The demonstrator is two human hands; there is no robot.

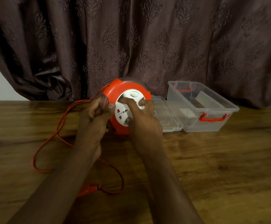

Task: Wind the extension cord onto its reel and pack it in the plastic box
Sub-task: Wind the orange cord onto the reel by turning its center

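Reel: the orange reel (126, 92) stands on edge on the wooden table (212, 167), its white socket face (123, 113) turned toward the person.
Left hand: the left hand (97, 113) grips the reel's left rim, thumb on the front.
Right hand: the right hand (141, 117) has its fingers curled onto the white face, gripping it.
Cord: the orange cord (50, 138) trails loose from the reel in loops across the table to its plug (89, 189).
Box: the clear plastic box (202, 107) sits open just right of the reel, its lid (167, 117) lying between them.
Behind: a dark patterned curtain (131, 38).

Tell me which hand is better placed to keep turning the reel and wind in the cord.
Probably the right hand: its fingers already sit on the white hub, while the left hand grips the reel's orange rim.
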